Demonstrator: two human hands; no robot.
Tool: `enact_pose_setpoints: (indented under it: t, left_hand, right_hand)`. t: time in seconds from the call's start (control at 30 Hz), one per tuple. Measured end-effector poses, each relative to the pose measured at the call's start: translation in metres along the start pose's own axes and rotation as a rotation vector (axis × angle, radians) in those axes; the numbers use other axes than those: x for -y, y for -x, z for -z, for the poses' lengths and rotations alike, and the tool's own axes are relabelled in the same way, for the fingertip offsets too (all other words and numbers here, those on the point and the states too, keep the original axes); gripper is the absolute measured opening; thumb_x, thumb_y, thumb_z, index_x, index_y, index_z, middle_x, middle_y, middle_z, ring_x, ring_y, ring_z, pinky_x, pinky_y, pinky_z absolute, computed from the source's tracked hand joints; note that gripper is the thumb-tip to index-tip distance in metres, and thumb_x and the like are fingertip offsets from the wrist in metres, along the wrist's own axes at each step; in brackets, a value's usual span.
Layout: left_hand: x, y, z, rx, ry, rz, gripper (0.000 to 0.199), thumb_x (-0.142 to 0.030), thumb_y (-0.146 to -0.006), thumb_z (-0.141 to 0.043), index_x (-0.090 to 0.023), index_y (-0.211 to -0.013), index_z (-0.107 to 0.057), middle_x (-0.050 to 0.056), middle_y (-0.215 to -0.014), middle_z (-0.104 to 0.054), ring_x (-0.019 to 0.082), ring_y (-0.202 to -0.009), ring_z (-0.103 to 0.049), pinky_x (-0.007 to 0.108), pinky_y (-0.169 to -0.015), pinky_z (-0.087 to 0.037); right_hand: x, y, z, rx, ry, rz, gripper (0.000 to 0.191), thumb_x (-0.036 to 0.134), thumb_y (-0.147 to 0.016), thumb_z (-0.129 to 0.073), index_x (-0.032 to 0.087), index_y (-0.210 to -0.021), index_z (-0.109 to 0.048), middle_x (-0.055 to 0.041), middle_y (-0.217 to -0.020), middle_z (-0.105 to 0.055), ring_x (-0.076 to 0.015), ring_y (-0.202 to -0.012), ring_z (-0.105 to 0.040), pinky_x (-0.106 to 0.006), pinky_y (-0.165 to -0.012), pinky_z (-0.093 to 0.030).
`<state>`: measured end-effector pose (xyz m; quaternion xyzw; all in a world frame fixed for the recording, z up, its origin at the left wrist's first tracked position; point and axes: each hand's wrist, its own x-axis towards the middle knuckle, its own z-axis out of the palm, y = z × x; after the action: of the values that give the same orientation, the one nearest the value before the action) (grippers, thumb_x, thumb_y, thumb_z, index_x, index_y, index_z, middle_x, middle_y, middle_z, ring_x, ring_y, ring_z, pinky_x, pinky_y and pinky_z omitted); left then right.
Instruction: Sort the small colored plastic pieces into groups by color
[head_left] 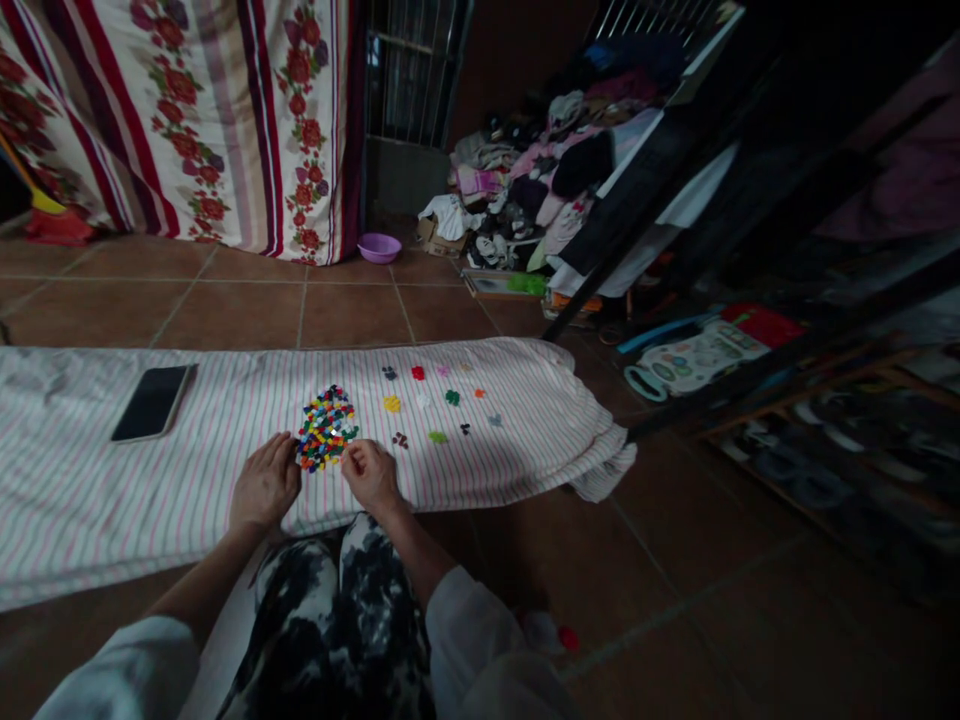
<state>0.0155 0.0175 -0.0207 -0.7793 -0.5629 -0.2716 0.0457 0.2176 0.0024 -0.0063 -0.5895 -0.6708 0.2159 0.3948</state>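
A heap of small mixed-colour pieces [327, 430] lies on the striped cloth [225, 400]. At its left edge rests my left hand [268, 482], low on the cloth, with its fingers together; whether it holds anything is hidden. My right hand [370, 474] is at the heap's lower right edge, thumb and fingers pinched on something too small to make out. To the right, little single-colour groups are spread out, among them yellow pieces [392, 403], red pieces [418, 373], dark green pieces [452, 398], light green pieces [438, 437] and brown pieces [400, 440].
A phone [153, 403] lies on the cloth at the left. Beyond, on the tiled floor, are a purple basin [379, 248], a red dustpan [60, 226] and a large pile of clothes [525, 190]. A dark slanted post stands at the cloth's right end.
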Motion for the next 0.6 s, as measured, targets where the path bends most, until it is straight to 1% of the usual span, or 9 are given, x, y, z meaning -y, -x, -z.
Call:
enact_pose_setpoints:
  t: [0.17, 0.3, 0.43, 0.6]
  left_hand:
    - [0.001, 0.000, 0.001, -0.023, -0.026, -0.039, 0.037, -0.027, -0.087, -0.035, -0.014, -0.114, -0.056, 0.016, -0.121, -0.063, 0.028, -0.119, -0.055, 0.045, -0.100, -0.045]
    - [0.000, -0.001, 0.002, -0.039, -0.031, -0.052, 0.037, -0.027, -0.087, -0.035, -0.013, -0.114, -0.057, 0.017, -0.120, -0.064, 0.028, -0.119, -0.056, 0.045, -0.099, -0.045]
    - [0.000, -0.001, 0.002, -0.039, -0.043, -0.052, 0.038, -0.026, -0.087, -0.034, -0.012, -0.113, -0.057, 0.018, -0.119, -0.064, 0.029, -0.118, -0.056, 0.045, -0.099, -0.046]
    - [0.001, -0.001, 0.000, -0.041, -0.046, -0.039, 0.037, -0.026, -0.086, -0.036, -0.014, -0.114, -0.057, 0.016, -0.120, -0.064, 0.027, -0.119, -0.056, 0.044, -0.099, -0.046]
  right_hand:
    - [-0.005, -0.003, 0.000, -0.036, -0.066, -0.066, 0.010, 0.029, -0.085, -0.053, 0.024, -0.090, -0.061, -0.0013, -0.082, -0.069, -0.0150, -0.078, -0.065, -0.024, -0.071, -0.050]
    - [-0.010, -0.004, 0.001, -0.078, -0.182, -0.090, 0.009, 0.029, -0.084, -0.053, 0.024, -0.088, -0.059, -0.0010, -0.081, -0.070, -0.0148, -0.076, -0.067, -0.024, -0.069, -0.052]
    - [-0.010, -0.003, 0.006, -0.074, -0.266, -0.102, 0.009, 0.030, -0.084, -0.052, 0.024, -0.088, -0.057, 0.0004, -0.078, -0.070, -0.0140, -0.072, -0.068, -0.023, -0.067, -0.052]
    - [-0.010, -0.004, 0.013, -0.054, -0.323, -0.139, 0.016, 0.039, -0.087, -0.049, 0.024, -0.090, -0.057, 0.0021, -0.073, -0.070, -0.0138, -0.068, -0.068, -0.023, -0.061, -0.053]
